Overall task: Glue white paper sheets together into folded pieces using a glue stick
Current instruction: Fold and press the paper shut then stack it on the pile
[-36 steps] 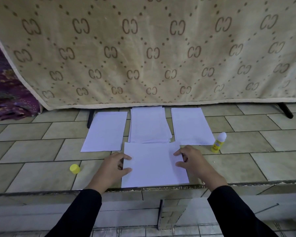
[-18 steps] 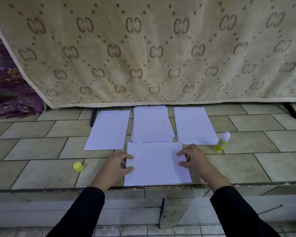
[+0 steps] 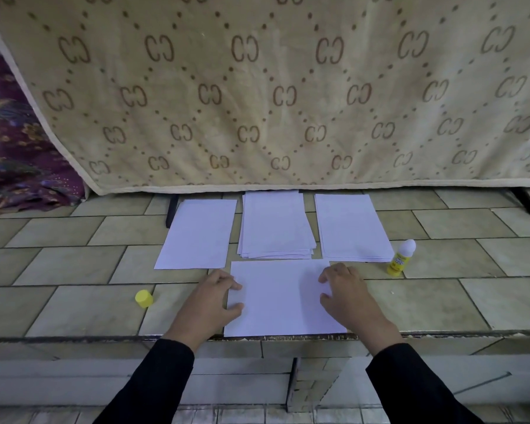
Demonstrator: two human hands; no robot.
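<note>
Pressing the white sheet [image 3: 280, 298] flat at lower centre of the desk [image 3: 441, 301], left hand [image 3: 210, 296] and right hand [image 3: 348, 293] rest on its side edges, fingers relaxed, gripping nothing. Judged step: aligning or smoothing. Next move probably requires the uncapped glue stick [image 3: 401, 258], centre right

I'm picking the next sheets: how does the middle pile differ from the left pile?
The middle pile is thicker, its sheets fanned with uneven edges; the left pile looks thin and flush. The middle pile lies nearly straight; the left pile slants. Both are white, portrait and untouched.
</note>
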